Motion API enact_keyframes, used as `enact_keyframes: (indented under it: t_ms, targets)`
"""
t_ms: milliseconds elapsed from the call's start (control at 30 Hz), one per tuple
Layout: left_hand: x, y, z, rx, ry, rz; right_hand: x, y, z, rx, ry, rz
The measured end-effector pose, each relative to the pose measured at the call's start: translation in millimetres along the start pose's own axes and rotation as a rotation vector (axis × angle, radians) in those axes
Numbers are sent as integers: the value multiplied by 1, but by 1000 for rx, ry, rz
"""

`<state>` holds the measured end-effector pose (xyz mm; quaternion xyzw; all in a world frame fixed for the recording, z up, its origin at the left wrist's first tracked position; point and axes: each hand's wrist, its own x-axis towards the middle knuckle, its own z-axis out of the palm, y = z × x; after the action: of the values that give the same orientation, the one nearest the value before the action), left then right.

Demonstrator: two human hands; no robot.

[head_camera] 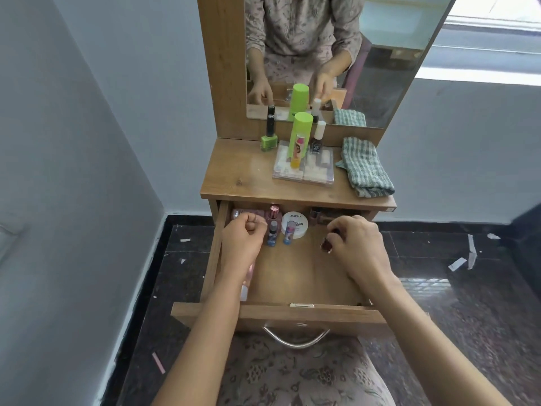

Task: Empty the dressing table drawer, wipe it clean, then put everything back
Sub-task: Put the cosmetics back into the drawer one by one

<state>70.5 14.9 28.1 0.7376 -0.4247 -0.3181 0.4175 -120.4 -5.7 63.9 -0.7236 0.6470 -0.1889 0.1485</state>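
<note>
You are reaching both hands into the open drawer point(304, 276). Your right hand point(355, 244) is pinching a small dark bottle point(325, 244). Your left hand point(243, 238) is curled closed near the drawer's left wall; its contents cannot be determined. A checked cloth point(366, 167) is lying on the counter point(231, 177).

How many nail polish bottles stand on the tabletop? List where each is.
2. The green nail polish stands back left; the dark nail polish with a white cap stands right of the tall green bottle.
</note>
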Motion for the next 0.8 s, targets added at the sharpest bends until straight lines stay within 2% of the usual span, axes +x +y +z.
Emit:
enact_keyframes:
  t_ms: [267, 800]
  targets:
    - [-3, 1, -2, 24, -17, -5, 27, 26, 23, -59, -17, 93]
    - [-2, 1, -2, 31, -39, 16, 47, 33, 37, -82, 73, 16]
